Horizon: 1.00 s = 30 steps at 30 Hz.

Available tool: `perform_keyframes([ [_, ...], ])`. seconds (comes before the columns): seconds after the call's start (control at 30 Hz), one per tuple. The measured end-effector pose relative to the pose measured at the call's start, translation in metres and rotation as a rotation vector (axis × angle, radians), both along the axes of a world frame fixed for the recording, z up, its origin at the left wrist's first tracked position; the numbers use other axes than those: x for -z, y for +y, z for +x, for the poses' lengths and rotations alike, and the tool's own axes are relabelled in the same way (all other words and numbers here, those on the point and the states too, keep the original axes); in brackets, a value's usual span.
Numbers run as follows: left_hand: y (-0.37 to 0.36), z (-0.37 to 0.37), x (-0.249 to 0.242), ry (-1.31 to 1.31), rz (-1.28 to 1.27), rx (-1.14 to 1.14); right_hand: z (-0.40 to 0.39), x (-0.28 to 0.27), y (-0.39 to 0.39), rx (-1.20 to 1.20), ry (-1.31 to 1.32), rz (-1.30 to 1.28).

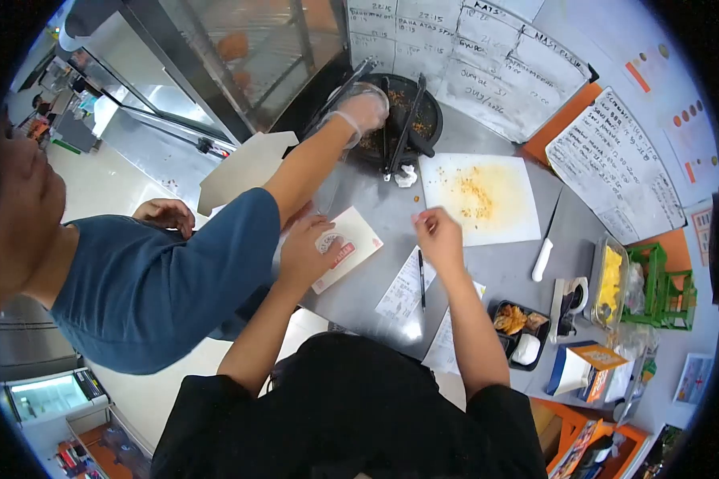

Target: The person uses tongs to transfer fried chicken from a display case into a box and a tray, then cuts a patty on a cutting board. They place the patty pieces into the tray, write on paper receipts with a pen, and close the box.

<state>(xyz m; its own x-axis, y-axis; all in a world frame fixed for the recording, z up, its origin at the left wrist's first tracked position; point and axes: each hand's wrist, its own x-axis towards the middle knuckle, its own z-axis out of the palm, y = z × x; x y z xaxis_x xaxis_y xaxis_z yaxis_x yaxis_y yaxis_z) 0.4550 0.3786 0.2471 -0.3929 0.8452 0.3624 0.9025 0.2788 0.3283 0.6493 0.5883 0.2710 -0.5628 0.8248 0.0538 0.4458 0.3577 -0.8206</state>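
Observation:
My left hand (307,251) lies with its fingers spread on a white box with red print (359,240), which rests on the steel counter. My right hand (439,233) is held above the counter at the near left corner of a white cutting board (499,211) strewn with orange crumbs. Its fingers are curled and pressed together, and something small and pinkish shows at the fingertips, too small to name. Below it, a black pen (422,279) lies on a printed receipt (403,294). A second receipt (446,345) lies partly under my right forearm.
A co-worker in a blue shirt (176,279) stands at the left, one gloved arm reaching over a black pan with tongs (419,104). A knife (544,254), a black food tray (542,331), a yellow-filled container (611,279) and green crates (665,295) stand at the right.

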Motion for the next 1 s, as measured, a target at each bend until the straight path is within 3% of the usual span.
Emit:
perform_keyframes([
  [0.07,0.020,0.007,-0.011,-0.103,0.103,-0.170,-0.015,0.012,0.048,-0.001,0.102,0.170],
  [0.1,0.024,0.007,-0.012,0.001,0.061,-0.157,-0.028,0.011,0.067,0.011,0.094,0.036],
  [0.13,0.030,0.012,-0.027,-0.117,-0.019,-0.221,-0.040,0.009,0.083,0.022,0.086,-0.098],
  [0.2,0.040,0.023,-0.059,-0.352,-0.176,-0.342,-0.073,0.016,0.102,0.072,0.015,-0.115],
  [0.33,0.034,0.045,-0.074,-0.424,-0.145,-0.452,-0.092,-0.013,0.089,0.105,-0.005,-0.022],
  [0.43,0.015,0.056,-0.082,-0.523,-0.171,-0.425,-0.037,-0.040,0.093,0.108,0.001,0.032],
  [0.47,0.007,0.060,-0.081,-0.553,-0.183,-0.451,-0.005,-0.005,0.114,0.193,0.028,0.177],
  [0.5,-0.007,0.058,-0.081,-0.567,-0.179,-0.502,0.036,0.000,0.131,0.212,0.035,-0.078],
  [0.53,-0.021,0.056,-0.069,-0.707,-0.236,-0.497,0.089,0.050,0.168,0.306,-0.128,0.188],
  [0.6,-0.055,0.057,-0.008,-0.624,-0.229,-0.415,0.187,0.064,0.199,0.401,-0.589,0.461],
  [0.63,-0.075,0.055,0.003,-0.832,-0.145,-0.404,0.211,0.039,0.197,0.413,-0.804,0.310],
  [0.67,-0.084,0.060,0.009,-0.900,-0.118,-0.386,0.248,0.065,0.214,0.455,-0.872,0.348],
  [0.83,-0.071,0.084,0.005,-0.911,-0.147,-0.273,0.303,0.086,0.221,0.498,-0.837,0.064],
  [1.0,-0.036,0.124,-0.007,-0.890,-0.270,-0.019,0.299,0.093,0.201,0.496,-0.621,0.252],
])
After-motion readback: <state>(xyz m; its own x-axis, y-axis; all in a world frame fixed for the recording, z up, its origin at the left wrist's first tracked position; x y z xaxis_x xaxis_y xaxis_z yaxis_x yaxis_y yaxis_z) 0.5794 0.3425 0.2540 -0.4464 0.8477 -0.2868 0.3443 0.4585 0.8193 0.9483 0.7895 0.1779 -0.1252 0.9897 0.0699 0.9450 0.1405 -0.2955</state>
